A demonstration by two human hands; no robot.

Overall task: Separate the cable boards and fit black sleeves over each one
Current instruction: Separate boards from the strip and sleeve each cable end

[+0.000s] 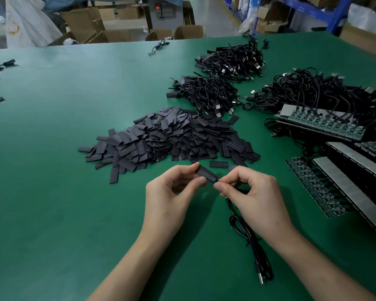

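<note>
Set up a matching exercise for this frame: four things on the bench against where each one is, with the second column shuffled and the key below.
Things
1. single black sleeve
2. pile of loose sleeves
3. strip of joined cable boards
4. USB plug

Places
A. at the right side of the table
B. mid-table, beyond both hands
C. pinched in the left hand
D. lying nearest the camera, at the end of the cable that the right hand pinches

Pairs: 1-C, 2-B, 3-A, 4-D

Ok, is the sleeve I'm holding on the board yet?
Looks on: no board shows; left hand holds the sleeve, right hand pinches the cable leaving its end.
</note>
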